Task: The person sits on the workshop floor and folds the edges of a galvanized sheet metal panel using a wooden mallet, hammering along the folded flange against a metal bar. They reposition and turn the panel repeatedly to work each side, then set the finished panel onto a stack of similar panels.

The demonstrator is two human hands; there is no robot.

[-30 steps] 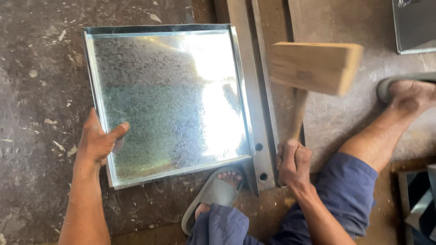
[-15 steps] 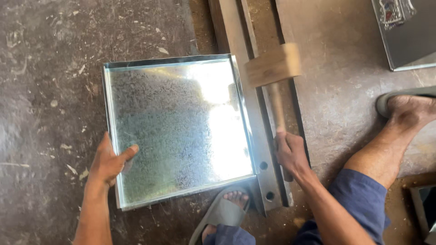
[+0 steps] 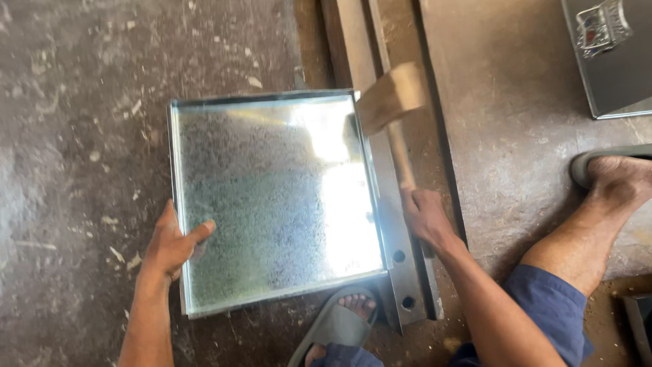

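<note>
A square galvanised sheet-metal tray (image 3: 272, 204) with folded edges lies on the floor, its right edge resting against a long steel angle bar (image 3: 380, 177). My left hand (image 3: 173, 245) grips the tray's near-left edge, thumb over the rim. My right hand (image 3: 424, 214) holds the handle of a wooden mallet (image 3: 392, 98). The mallet's blurred head is down at the tray's far-right corner, over the bar.
My left foot in a grey sandal (image 3: 336, 323) sits just below the tray's near edge. My right leg (image 3: 591, 224) stretches out to the right. A grey metal box (image 3: 611, 54) stands at the top right. Wood chips litter the dirty floor.
The mallet has swung down from raised high to the tray's far-right corner. My left hand has kept its hold on the tray's edge.
</note>
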